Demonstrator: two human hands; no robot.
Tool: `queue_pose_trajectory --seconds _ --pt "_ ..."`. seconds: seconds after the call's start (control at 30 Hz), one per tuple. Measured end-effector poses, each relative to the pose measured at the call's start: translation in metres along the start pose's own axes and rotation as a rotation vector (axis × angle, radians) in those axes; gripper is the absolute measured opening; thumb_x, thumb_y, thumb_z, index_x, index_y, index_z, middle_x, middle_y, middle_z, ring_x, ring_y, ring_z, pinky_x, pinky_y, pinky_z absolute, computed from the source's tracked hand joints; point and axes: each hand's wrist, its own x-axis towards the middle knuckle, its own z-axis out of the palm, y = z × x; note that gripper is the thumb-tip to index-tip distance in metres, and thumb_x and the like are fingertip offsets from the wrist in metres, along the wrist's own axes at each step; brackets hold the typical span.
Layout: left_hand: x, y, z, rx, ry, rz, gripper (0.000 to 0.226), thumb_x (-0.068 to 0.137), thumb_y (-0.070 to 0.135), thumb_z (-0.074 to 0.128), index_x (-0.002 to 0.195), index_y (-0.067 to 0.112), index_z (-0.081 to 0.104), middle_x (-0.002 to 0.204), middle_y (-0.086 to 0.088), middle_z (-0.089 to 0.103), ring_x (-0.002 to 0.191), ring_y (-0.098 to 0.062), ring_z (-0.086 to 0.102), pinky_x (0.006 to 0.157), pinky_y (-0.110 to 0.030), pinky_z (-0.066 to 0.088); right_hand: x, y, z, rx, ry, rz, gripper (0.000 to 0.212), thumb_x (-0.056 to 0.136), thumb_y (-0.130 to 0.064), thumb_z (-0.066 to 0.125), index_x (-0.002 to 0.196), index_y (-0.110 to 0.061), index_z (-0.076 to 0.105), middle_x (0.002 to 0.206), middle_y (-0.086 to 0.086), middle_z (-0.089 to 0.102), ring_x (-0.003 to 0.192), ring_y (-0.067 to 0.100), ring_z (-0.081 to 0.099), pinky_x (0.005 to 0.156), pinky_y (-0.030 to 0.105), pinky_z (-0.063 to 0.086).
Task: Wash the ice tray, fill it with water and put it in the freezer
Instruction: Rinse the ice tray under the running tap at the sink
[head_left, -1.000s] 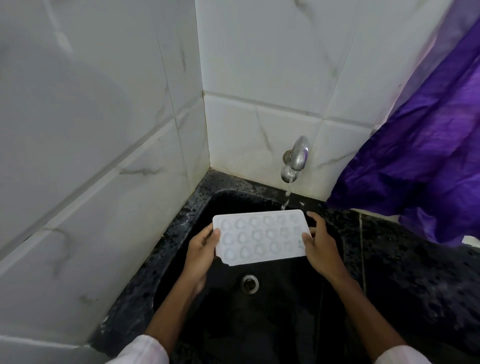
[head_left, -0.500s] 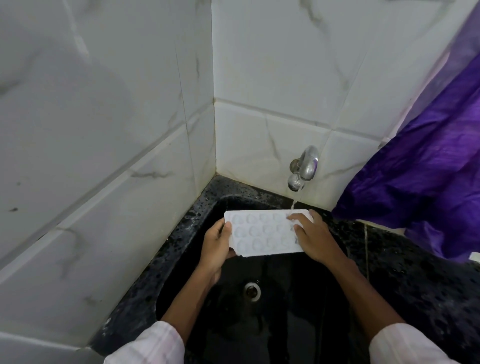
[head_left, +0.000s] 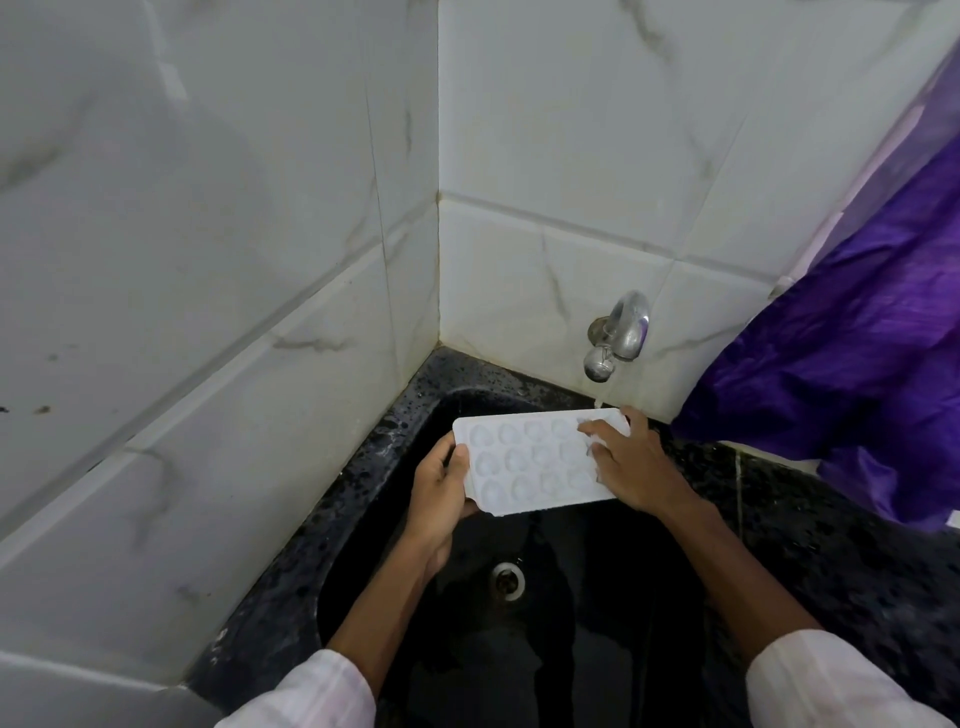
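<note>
A white ice tray with several rounded cells is held level over the black sink, its far right corner under the metal tap. A thin stream of water falls from the tap onto that corner. My left hand grips the tray's left end, thumb on top. My right hand lies over the tray's right end, fingers spread across the cells and thumb behind the far edge.
White marble-look tiles form the corner to the left and behind. The sink's drain lies below the tray. Wet black speckled counter runs to the right. A purple cloth hangs at right, close to the tap.
The tray moved back under the tap's stream. My right hand shifted from gripping the right edge to lying on top of the cells. The view came closer.
</note>
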Motion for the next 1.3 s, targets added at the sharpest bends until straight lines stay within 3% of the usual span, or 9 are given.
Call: queue_pose_trajectory --seconds 0.23,0.7,0.87,0.97,1.1,1.3 --pt "0.0 0.0 0.0 -0.024 -0.011 -0.004 0.026 0.107 0.023 0.041 0.119 0.028 0.064 0.113 0.001 0.074 0.101 -0.019 0.073 0.072 -0.042 0.062 -0.002 -0.003 -0.001 -0.065 0.027 0.002 0.035 0.102 -0.029 0.036 0.135 -0.038 0.044 0.153 0.008 0.015 0.125 0.033 0.035 0.097 0.045 0.046" --pt "-0.002 0.004 0.004 -0.052 0.002 -0.012 0.028 0.107 0.022 0.04 0.122 0.023 0.063 0.111 0.002 0.075 0.098 -0.018 0.073 0.065 -0.033 0.06 0.005 0.001 -0.005 -0.005 0.028 -0.029 0.035 0.1 -0.022 0.041 0.129 -0.039 0.051 0.153 0.006 0.015 0.127 0.037 0.036 0.093 0.046 0.052" --pt "-0.001 0.002 0.003 -0.06 0.013 -0.026 0.028 0.107 0.022 0.04 0.123 0.023 0.063 0.112 0.002 0.075 0.099 -0.018 0.073 0.067 -0.035 0.061 0.003 -0.003 -0.008 -0.087 -0.006 -0.029 0.039 0.103 -0.026 0.036 0.139 -0.038 0.043 0.156 0.007 0.013 0.131 0.036 0.032 0.101 0.046 0.044" --pt "0.002 0.002 0.003 -0.064 0.02 -0.03 0.028 0.107 0.022 0.04 0.122 0.023 0.063 0.11 0.003 0.075 0.098 -0.017 0.073 0.068 -0.034 0.061 0.004 -0.002 -0.008 0.012 0.003 -0.05 0.035 0.101 -0.026 0.039 0.134 -0.036 0.046 0.152 0.003 0.021 0.125 0.032 0.038 0.096 0.041 0.049" --pt "0.007 0.004 0.002 -0.09 0.049 -0.057 0.028 0.107 0.023 0.039 0.123 0.021 0.062 0.113 0.0 0.074 0.101 -0.02 0.072 0.066 -0.033 0.06 0.007 -0.002 -0.018 0.305 0.085 0.001 0.029 0.099 -0.018 0.047 0.127 -0.022 0.045 0.127 -0.001 0.044 0.112 0.015 0.045 0.093 0.027 0.034" --pt "0.015 0.009 0.006 -0.146 0.057 -0.092 0.025 0.107 0.023 0.04 0.113 0.024 0.064 0.113 -0.002 0.073 0.103 -0.024 0.07 0.077 -0.041 0.061 0.009 0.005 -0.026 0.275 0.125 -0.078 0.018 0.098 -0.01 0.047 0.111 -0.019 0.055 0.129 0.0 0.046 0.111 0.006 0.04 0.095 0.021 0.027"
